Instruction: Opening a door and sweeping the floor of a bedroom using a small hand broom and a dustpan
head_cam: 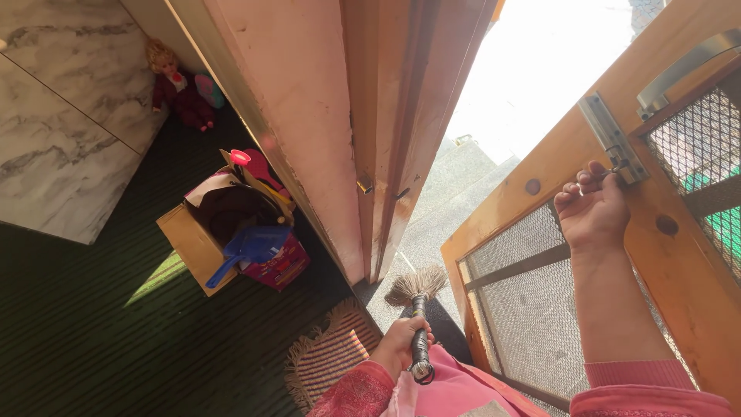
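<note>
Right hand point(593, 207) is raised to about two o'clock in the view, fingers curled shut around the small knob of the metal slide bolt point(615, 140) on the wooden mesh door point(573, 147); the grip sits there because the bolt is the door's fastening, and the knob is the only part a hand can pull. Left hand point(400, 345) sits low at six o'clock, fist closed around the dark wrapped handle of a short straw broom point(417, 309), whose fanned bristles point up and away toward the threshold at twelve o'clock from the fist, kept clear of the body while the other hand is busy.

Largest in view, the pink-painted door frame point(309, 116) runs from twelve o'clock down to the centre, with the mesh door swung outward to its right and bright paving beyond. A dark green ribbed carpet point(93, 324) covers the floor at eight o'clock, meeting pale marble tiles point(62, 116) at ten o'clock. On the carpet beside the frame stands a cardboard box point(193, 243) stuffed with odds and ends, a blue dustpan point(248, 249) leaning on it, handy to the door. A striped fringed doormat point(328, 359) lies at the sill. A small doll point(176, 85) sits against the wall at eleven o'clock.
</note>
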